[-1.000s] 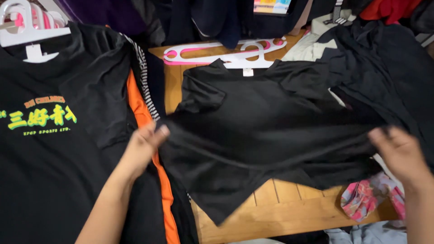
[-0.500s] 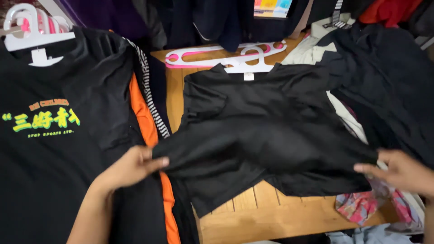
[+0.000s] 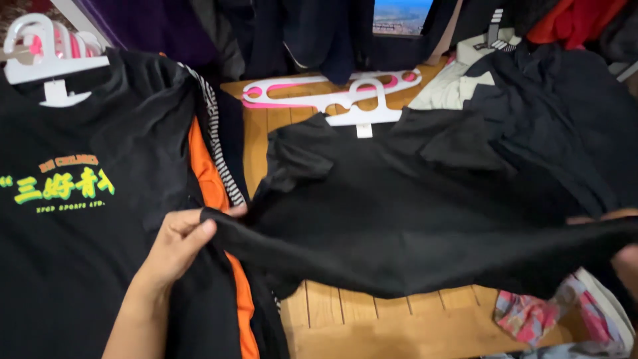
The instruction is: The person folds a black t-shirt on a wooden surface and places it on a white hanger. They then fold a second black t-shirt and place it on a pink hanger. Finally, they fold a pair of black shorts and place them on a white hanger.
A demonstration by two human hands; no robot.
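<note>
A plain black T-shirt (image 3: 412, 199) lies on a wooden table (image 3: 372, 326), its collar on a white hanger (image 3: 362, 113). My left hand (image 3: 179, 242) pinches the left end of its lifted bottom hem. My right hand (image 3: 621, 246), at the right edge and mostly hidden by cloth, grips the other end of the hem. The hem is stretched between both hands and raised above the table.
A black T-shirt with yellow-green print (image 3: 73, 219) on a white hanger lies at the left, over an orange garment (image 3: 206, 179) and a striped one (image 3: 216, 139). A pink hanger (image 3: 292, 93) lies behind. Dark clothes (image 3: 551, 113) pile at the right; floral cloth (image 3: 531, 316) sits lower right.
Both hands have gripped the shirt's bottom hem, moved apart and lifted it, folding the lower part upward over the shirt's body.
</note>
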